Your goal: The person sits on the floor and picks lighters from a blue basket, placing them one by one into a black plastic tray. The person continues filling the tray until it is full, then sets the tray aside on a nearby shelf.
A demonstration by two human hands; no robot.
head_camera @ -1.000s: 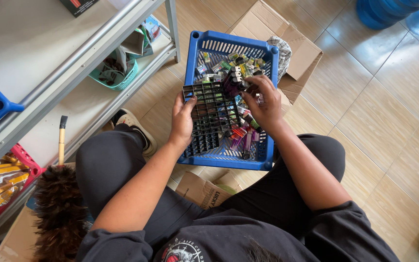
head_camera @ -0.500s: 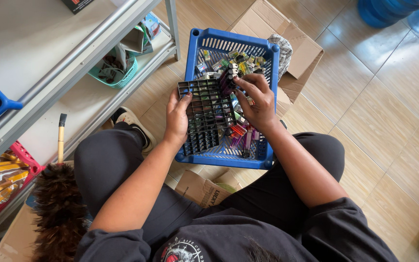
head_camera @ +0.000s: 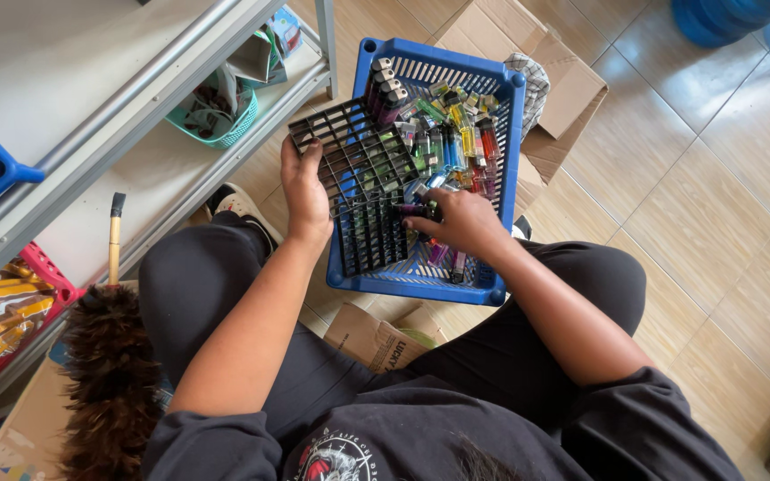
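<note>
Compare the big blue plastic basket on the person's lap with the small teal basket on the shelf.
The blue slotted plastic basket is rectangular, larger, and holds many small colourful lighters; the teal round mesh basket is smaller and holds crumpled packets. The blue one rests on the person's thighs between the left hand and right hand; the teal one sits on the metal shelf. Both have perforated walls.

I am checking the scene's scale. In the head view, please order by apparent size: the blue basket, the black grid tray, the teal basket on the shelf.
1. Blue basket, clearly largest.
2. Black grid tray, held in the left hand.
3. Teal basket, smallest, though partly hidden and farther away, so its place is less sure.
</note>
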